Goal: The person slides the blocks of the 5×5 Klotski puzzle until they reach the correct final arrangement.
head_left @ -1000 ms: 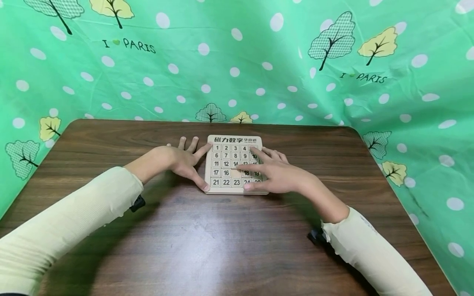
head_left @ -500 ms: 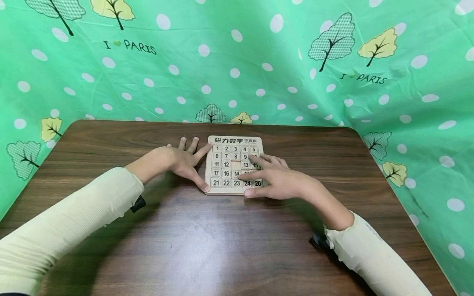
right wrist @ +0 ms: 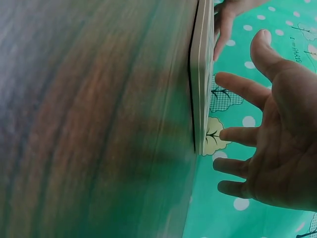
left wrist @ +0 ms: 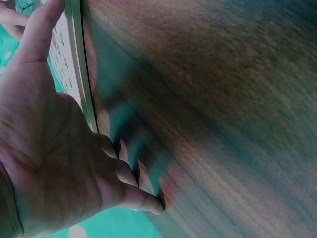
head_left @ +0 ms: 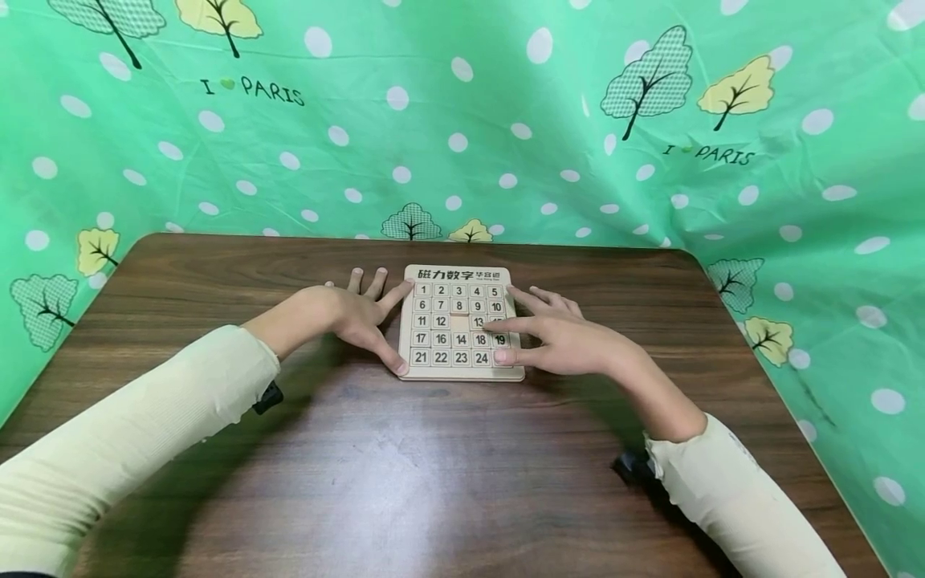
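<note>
A pale number slide puzzle (head_left: 462,371) lies flat on the table, its tiles numbered in rows. A bare square shows in the third row, between tile 12 (head_left: 441,322) and tile 13 (head_left: 478,322); tile 14 (head_left: 461,340) sits just below it. My left hand (head_left: 354,317) is spread at the puzzle's left side, forefinger at the upper corner and thumb at the lower corner. Over the right side reaches my right hand (head_left: 564,337), fingers extended, with the index fingertip right at tile 13. Its thumb overlaps the bottom-right tile. The right wrist view shows the extended fingers (right wrist: 240,134) above the puzzle's edge.
The dark wood table (head_left: 376,482) extends around the puzzle. A green curtain (head_left: 462,104) with white dots and printed trees hangs behind the table and at both sides. A dark strap piece (head_left: 269,397) shows under the left sleeve.
Tile 14 has slid down one row, so the bare square is now above it. My right hand then drew back to the right, its index fingertip now by tile 13. The left hand stays put.
</note>
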